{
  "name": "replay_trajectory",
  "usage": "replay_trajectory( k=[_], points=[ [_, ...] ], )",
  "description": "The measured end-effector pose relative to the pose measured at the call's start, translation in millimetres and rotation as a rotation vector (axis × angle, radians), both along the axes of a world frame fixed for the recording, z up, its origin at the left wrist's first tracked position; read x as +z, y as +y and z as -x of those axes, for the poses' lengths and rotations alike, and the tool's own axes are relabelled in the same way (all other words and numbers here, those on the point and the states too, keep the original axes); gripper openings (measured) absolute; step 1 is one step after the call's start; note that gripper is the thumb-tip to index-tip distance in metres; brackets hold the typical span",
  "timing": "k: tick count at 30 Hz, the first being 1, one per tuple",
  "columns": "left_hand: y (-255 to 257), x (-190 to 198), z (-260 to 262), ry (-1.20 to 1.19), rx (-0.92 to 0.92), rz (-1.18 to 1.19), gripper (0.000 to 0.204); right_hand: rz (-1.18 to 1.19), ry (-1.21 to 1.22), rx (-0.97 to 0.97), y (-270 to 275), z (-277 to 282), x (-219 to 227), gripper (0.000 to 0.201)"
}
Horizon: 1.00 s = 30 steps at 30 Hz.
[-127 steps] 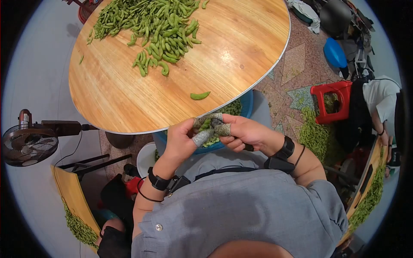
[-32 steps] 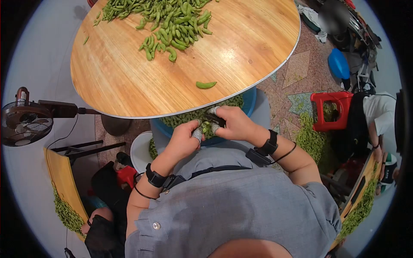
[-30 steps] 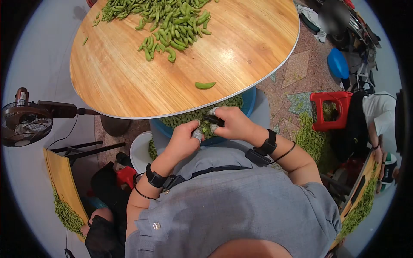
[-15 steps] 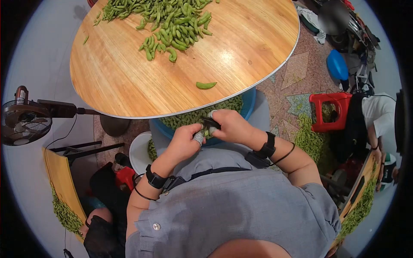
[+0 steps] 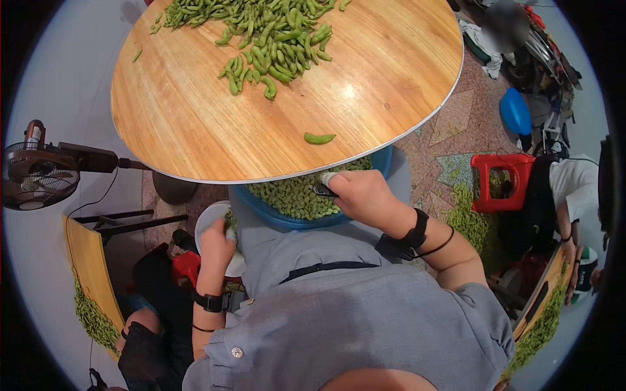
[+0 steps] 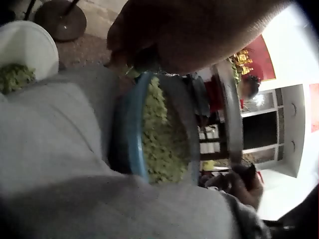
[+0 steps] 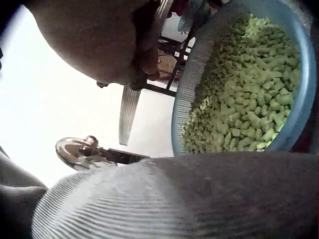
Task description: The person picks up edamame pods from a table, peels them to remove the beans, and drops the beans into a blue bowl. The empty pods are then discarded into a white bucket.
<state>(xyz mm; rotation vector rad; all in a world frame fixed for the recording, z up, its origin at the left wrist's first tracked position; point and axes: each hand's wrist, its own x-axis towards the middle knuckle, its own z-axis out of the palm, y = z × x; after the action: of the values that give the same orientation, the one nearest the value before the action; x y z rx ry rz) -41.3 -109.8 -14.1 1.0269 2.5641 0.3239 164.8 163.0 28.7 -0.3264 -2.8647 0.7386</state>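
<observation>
In the head view, a round wooden table (image 5: pixel 215 137) is filling the top, carrying a heap of green pods (image 5: pixel 274 55), while a single pod (image 5: pixel 319 139) is lying apart near the close edge. A fan (image 5: pixel 40 166) is standing at the left; at the right a red stool (image 5: pixel 479 186) is standing on the speckled floor beside a green heap (image 5: pixel 471 225), and another person (image 5: pixel 577 182) in white is working a place farther right. The table's edge is overhanging the blue basin (image 5: pixel 277 218), hiding its far part; green beans (image 5: pixel 297 199) are lying inside. Near the basin's close right side, the right hand (image 5: pixel 358 197) is holding a dark object (image 5: pixel 324 190), its grip clamped on it. The left hand (image 5: pixel 217 251) is covering part of a white bucket (image 5: pixel 208 215); I cannot tell whether its grip is apart or together. In the left wrist view, a dim hand is blocking the top, and windows (image 6: pixel 260 132) are showing beyond the basin. In the right wrist view, the hand is darkening the upper left, while grey cloth (image 7: pixel 149 199) is covering the basin's lower edge.
</observation>
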Motion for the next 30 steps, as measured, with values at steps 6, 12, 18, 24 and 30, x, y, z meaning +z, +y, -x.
replay_trajectory(
  k=[6,12,18,24,30],
  points=[
    [-31.7,-15.4,4.0,0.176,0.04,0.069,0.029,0.144,0.214,0.076,-0.5,4.3,20.1,0.024],
    [26.6,27.0,-9.5,-0.138,-0.056,-0.18,0.02,0.105,0.244,-0.06,12.8,35.7,37.4,0.018],
    [87.2,72.2,-36.5,-0.42,-0.193,-0.463,0.017,-0.055,0.146,-0.282,26.6,65.1,29.8,0.015],
    [124.8,75.7,-58.0,-0.922,-0.114,-0.698,0.027,0.553,0.088,-0.211,9.8,39.2,39.6,0.011],
    [140.4,74.0,-58.9,-1.231,-0.015,-0.576,0.015,1.156,0.177,-0.235,-2.0,14.5,30.0,0.019]
  ],
)
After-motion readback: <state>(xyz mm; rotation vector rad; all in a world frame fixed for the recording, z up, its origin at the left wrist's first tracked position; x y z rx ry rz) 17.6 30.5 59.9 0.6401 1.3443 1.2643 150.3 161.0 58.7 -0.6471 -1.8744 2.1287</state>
